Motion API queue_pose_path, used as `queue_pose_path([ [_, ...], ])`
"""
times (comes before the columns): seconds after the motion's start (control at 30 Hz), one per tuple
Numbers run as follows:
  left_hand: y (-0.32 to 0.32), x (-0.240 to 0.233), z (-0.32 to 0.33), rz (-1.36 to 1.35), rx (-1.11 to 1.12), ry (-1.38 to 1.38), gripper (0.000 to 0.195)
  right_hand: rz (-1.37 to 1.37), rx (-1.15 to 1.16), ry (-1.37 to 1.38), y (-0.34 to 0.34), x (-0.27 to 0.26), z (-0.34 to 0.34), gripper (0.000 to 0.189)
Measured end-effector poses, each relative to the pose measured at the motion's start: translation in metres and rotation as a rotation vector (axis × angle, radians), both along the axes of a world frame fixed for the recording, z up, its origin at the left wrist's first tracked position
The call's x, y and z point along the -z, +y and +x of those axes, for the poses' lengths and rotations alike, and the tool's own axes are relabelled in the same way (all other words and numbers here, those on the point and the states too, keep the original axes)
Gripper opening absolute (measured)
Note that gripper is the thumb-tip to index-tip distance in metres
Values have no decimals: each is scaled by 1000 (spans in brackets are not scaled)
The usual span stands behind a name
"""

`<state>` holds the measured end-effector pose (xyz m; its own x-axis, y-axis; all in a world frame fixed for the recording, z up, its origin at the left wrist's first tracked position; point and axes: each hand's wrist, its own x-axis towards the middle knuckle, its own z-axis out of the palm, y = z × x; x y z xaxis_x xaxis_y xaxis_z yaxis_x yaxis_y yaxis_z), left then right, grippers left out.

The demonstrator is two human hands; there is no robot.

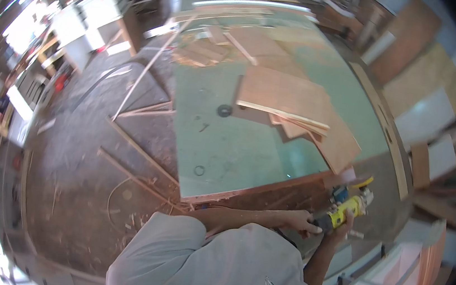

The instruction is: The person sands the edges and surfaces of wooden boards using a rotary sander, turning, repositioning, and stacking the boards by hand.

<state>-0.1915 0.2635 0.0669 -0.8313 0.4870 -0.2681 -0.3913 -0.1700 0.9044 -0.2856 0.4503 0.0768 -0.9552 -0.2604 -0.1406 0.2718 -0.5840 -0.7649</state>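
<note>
My right hand [343, 226] is wrapped around the yellow-green body of an angle grinder [342, 212], to the right of the table's near corner. My left hand [302, 223] reaches across and grips the grinder's black rear end. The grinder's metal head points away from me, with a yellow curved edge [362, 182] just beyond it; blur hides whether that is its disc. A blue object [339, 195] shows beside the head, partly hidden. Ahead, the green-topped worktable [226, 155] carries a stack of wooden panels [286, 92].
A black ring [224, 111] lies on the tabletop, with plywood offcuts [204, 50] and sawdust farther back. Wooden strips [143, 149] stick out left of the table over the littered floor. Boards [422, 80] lean at right; a frame with clamps [368, 281] stands close at my right.
</note>
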Motion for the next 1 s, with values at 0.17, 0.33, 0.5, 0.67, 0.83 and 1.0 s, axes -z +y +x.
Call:
queue_pose_path([
  [0.17, -14, 0, -11, 186, -154, -67, 41, -4, -135, -69, -6, 6, -41, 44],
  [0.33, -14, -22, -28, 193, -174, -173, 44, -129, -417, -45, -11, 23, -102, 45],
  [0.5, 2, -21, -58, -113, -325, -58, 50, -15, -523, -66, 33, 41, -188, 44],
  [0.67, 29, -19, -64, -131, -732, -81, 62, 159, -483, -136, 29, 25, -236, 43],
  [0.83, 39, -82, -35, 131, -1070, 230, 63, 132, -567, -168, 34, 35, -271, 43],
  [1.0, 73, -169, 18, 309, -1185, 590, 60, 70, -747, -213, 26, 50, -277, 42],
])
